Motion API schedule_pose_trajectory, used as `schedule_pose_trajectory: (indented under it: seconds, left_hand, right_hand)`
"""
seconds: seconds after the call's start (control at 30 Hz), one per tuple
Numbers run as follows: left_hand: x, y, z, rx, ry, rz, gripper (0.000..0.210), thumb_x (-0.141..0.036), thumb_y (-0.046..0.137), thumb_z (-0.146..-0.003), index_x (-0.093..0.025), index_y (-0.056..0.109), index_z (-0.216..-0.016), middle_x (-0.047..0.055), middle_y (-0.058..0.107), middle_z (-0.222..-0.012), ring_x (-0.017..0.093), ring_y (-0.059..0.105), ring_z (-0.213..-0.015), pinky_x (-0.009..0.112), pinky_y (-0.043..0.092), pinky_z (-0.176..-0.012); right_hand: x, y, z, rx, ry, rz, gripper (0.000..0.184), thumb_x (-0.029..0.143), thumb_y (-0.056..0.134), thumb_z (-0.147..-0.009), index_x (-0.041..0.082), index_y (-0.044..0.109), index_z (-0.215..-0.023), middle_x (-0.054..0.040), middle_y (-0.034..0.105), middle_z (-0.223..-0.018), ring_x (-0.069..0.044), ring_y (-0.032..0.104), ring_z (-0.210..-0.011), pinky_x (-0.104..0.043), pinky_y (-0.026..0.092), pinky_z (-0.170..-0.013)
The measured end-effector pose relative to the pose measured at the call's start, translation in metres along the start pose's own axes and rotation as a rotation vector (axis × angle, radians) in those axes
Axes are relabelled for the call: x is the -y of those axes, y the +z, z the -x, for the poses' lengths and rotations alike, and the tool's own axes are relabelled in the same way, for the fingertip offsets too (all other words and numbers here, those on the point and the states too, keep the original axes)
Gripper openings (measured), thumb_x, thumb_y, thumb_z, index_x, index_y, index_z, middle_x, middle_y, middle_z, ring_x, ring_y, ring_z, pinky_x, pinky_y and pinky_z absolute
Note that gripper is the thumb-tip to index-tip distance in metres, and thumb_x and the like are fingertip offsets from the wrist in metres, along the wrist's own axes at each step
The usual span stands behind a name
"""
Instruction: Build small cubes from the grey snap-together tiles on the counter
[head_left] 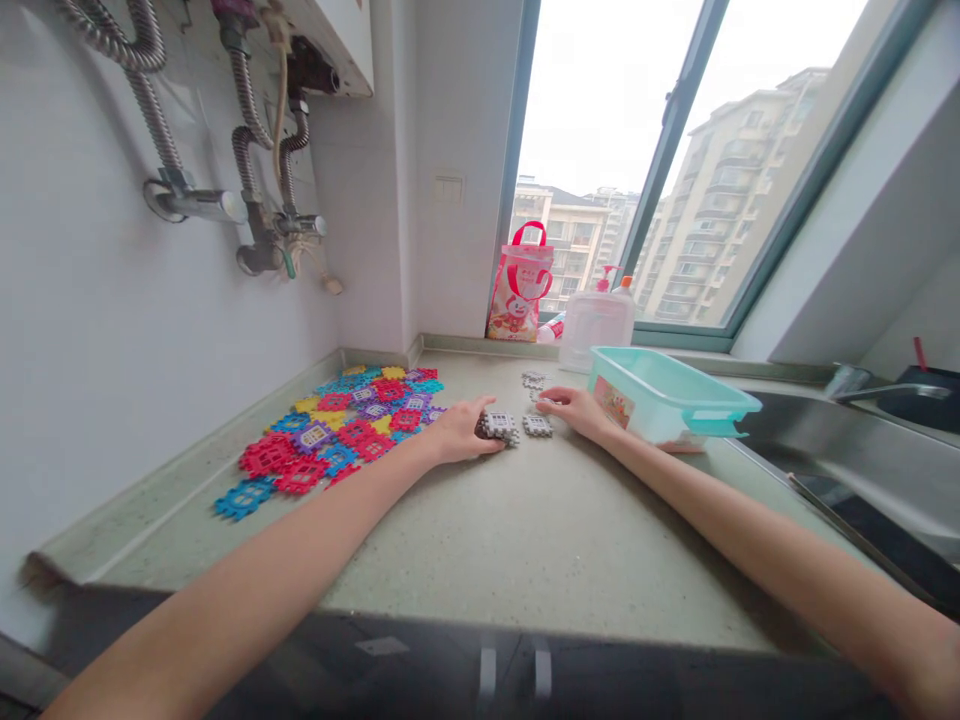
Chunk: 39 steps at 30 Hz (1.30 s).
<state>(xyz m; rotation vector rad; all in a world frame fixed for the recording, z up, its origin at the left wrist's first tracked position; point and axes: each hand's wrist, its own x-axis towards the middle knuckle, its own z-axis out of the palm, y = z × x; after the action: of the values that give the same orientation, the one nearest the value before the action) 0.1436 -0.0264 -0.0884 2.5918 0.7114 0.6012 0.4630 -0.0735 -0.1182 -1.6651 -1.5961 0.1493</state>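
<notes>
My left hand [463,432] is closed around a small stack of white interlocking building tiles [499,428], thumb on the near side and fingers behind. To the right, my right hand [577,412] has its fingertips on a white tile [546,397] that they partly hide. One more white tile [537,427] lies flat on the counter between the hands, and another white tile [533,380] lies just beyond. Left of my left hand spreads a pile of red, blue, yellow and purple tiles [352,432], many with window-shaped grids.
A turquoise plastic bin [675,385] stands right of my right hand, beside the metal sink [862,450]. At the window are a red-handled bag [520,300] and a translucent container [596,330]. Pipes [255,190] hang on the left wall above the counter [480,540].
</notes>
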Motion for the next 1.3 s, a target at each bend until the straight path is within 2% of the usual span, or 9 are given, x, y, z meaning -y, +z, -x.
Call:
schedule_pose_trajectory:
  seconds: [0.13,0.27,0.5,0.63,0.7,0.77,0.97,1.2,1.3]
  left_hand:
    - [0.003,0.002,-0.001,-0.004,0.016,-0.001,0.093,-0.055,0.079,-0.079,-0.011,0.05,-0.155,0.016,0.074,-0.119,0.032,0.071,-0.107,0.036,0.054,-0.088]
    - [0.004,0.002,-0.002,-0.001,0.015,-0.004,0.093,-0.057,0.078,-0.079,-0.012,0.05,-0.156,0.015,0.074,-0.119,0.032,0.071,-0.108,0.037,0.054,-0.09]
    - [-0.001,0.0,-0.001,0.011,-0.002,-0.028,0.091,-0.054,0.079,-0.08,-0.013,0.05,-0.156,0.018,0.072,-0.13,0.033,0.069,-0.116,0.039,0.054,-0.099]
    - [-0.002,-0.001,0.0,0.01,0.004,-0.046,0.09,-0.055,0.078,-0.081,-0.014,0.051,-0.156,0.018,0.07,-0.134,0.034,0.068,-0.119,0.041,0.053,-0.101]
    - [-0.002,-0.001,0.0,0.018,0.004,-0.043,0.09,-0.056,0.077,-0.081,-0.014,0.051,-0.156,0.019,0.07,-0.133,0.034,0.068,-0.119,0.041,0.053,-0.101]
    - [-0.001,-0.001,0.0,0.021,0.006,-0.037,0.09,-0.057,0.076,-0.082,-0.014,0.05,-0.156,0.019,0.07,-0.133,0.035,0.068,-0.119,0.042,0.053,-0.1]
    - [0.001,0.001,-0.001,0.01,0.019,-0.03,0.089,-0.058,0.076,-0.082,-0.014,0.05,-0.156,0.019,0.07,-0.132,0.034,0.068,-0.118,0.042,0.054,-0.1]
    - [0.001,0.002,-0.002,0.01,0.005,-0.047,0.09,-0.055,0.076,-0.082,-0.014,0.049,-0.157,0.018,0.069,-0.135,0.034,0.067,-0.122,0.042,0.052,-0.103]
    - [0.0,0.002,-0.002,0.016,0.007,-0.056,0.09,-0.055,0.075,-0.082,-0.014,0.048,-0.157,0.018,0.068,-0.137,0.035,0.066,-0.124,0.042,0.052,-0.105]
  right_hand:
    - [0.012,-0.014,0.032,0.074,-0.05,-0.092,0.043,0.06,0.076,-0.087,0.024,0.085,-0.11,-0.008,0.084,-0.109,-0.027,0.077,-0.097,-0.041,0.061,-0.089]
    - [0.03,-0.021,0.043,0.161,-0.131,-0.214,0.041,0.057,0.08,-0.086,0.024,0.085,-0.111,-0.0088,0.082,-0.117,-0.028,0.075,-0.108,-0.043,0.061,-0.098]
    - [0.049,-0.037,0.04,0.262,-0.249,0.041,0.038,0.058,0.071,-0.093,0.029,0.083,-0.115,-0.0074,0.077,-0.131,-0.03,0.071,-0.12,-0.047,0.057,-0.104]
    - [0.037,-0.065,0.038,0.313,-0.118,0.206,0.05,0.052,0.083,-0.081,0.027,0.08,-0.124,-0.0098,0.078,-0.127,-0.033,0.073,-0.113,-0.045,0.058,-0.099]
    - [0.03,-0.073,0.038,0.394,-0.048,0.279,0.045,0.049,0.086,-0.075,0.026,0.084,-0.115,-0.0102,0.082,-0.115,-0.033,0.075,-0.103,-0.042,0.059,-0.091]
    - [0.027,-0.074,0.039,0.429,-0.037,0.297,0.032,0.048,0.082,-0.078,0.026,0.085,-0.101,-0.0088,0.083,-0.102,-0.031,0.075,-0.093,-0.039,0.058,-0.084]
    - [0.025,-0.061,0.039,0.361,0.018,0.28,0.021,0.042,0.08,-0.075,0.023,0.078,-0.082,-0.0063,0.078,-0.077,-0.023,0.07,-0.07,-0.033,0.05,-0.061]
    - [0.038,-0.041,0.032,0.162,-0.076,0.174,0.024,0.046,0.074,-0.085,0.024,0.078,-0.092,-0.0052,0.078,-0.087,-0.024,0.072,-0.084,-0.033,0.054,-0.072]
    - [0.04,-0.035,0.027,0.17,-0.14,0.125,0.031,0.053,0.078,-0.085,0.024,0.08,-0.097,-0.0059,0.08,-0.097,-0.024,0.073,-0.087,-0.034,0.057,-0.077]
